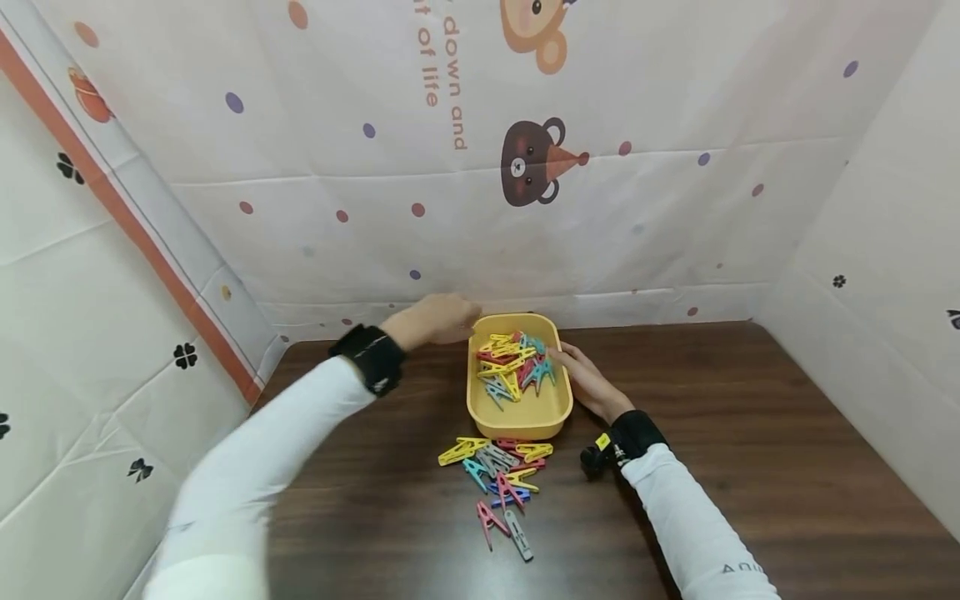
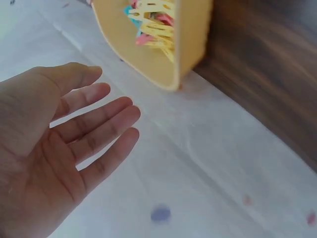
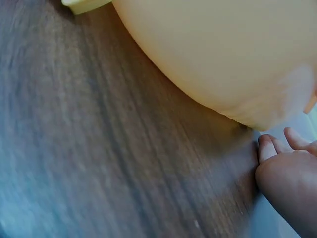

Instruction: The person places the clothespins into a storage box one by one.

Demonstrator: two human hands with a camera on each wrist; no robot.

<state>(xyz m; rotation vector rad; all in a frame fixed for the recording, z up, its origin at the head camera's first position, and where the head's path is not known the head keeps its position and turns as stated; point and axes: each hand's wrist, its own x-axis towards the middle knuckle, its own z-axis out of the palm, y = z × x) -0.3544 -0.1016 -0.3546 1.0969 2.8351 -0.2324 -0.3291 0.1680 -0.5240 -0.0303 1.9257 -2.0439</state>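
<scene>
A yellow plastic basket [image 1: 525,427] stands on the table near the back wall. Inside it lie several clothespins [image 1: 513,362] in yellow, red, teal and grey. My left hand [image 1: 442,318] is just off the basket's far left corner; in the left wrist view its fingers [image 2: 106,126] are spread and hold nothing. Along the basket's right side is my right hand [image 1: 590,382], fingertips right at the rim. The right wrist view has that hand [image 3: 290,168] low beside the basket wall, its fingers partly out of frame.
In front of the basket, several more clothespins [image 1: 504,475] lie in a loose pile on the dark wooden table [image 1: 720,417]. A white printed cloth [image 1: 375,233] hangs behind and at both sides. Both wrists carry black straps.
</scene>
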